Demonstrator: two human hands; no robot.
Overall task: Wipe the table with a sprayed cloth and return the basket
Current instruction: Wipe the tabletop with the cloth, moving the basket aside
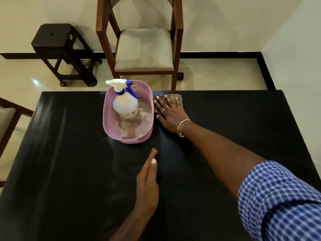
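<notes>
Nearest, the left hand [147, 180] rests on the black table [225, 127], in the middle near the front edge. Its fingers are straight and close together and hold nothing.

Farther on is one pink basket [106, 119], by the middle of the far edge. Its long side runs from near to far. One spray bottle [125, 105] stands in it.

Just right of the basket, the right hand [169, 115] lies flat on one checked cloth [171, 96]. The fingers are spread a little and press down on the cloth. They are not curled round it. The cloth lies right at the far edge, and its long side runs along that edge. Only a strip of it shows past the fingertips.

So the cloth is under the right hand, and I think the next wipe will pull it back toward the front edge. The left hand is on the near side of the basket, apart from it.

Past the table are one chair [144, 49] and one dark stool [55, 37]. Part of a second chair [7, 117] shows by the left edge.
</notes>
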